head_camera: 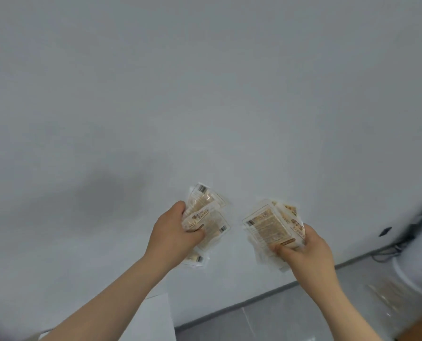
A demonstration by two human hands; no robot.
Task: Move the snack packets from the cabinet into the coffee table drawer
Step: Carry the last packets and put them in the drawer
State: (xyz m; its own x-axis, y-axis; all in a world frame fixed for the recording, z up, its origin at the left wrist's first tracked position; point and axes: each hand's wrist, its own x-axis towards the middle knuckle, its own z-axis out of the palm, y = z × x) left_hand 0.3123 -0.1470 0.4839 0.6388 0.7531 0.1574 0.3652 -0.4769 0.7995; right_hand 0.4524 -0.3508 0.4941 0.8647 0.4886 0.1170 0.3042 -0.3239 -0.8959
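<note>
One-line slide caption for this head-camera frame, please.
Left hand and right hand each hold a bunch of snack packets before a plain white wall.

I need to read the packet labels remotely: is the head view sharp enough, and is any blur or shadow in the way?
Head view: the tan-printed clear plastic snack packets in the left hand and right hand are soft, their print unreadable; the right edge is motion-smeared; a dim shadow lies on the pale grey wall.

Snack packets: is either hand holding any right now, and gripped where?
Both. The left hand clamps a bunch of snack packets mid-stack; the right hand pinches another bunch at its lower edge.
</note>
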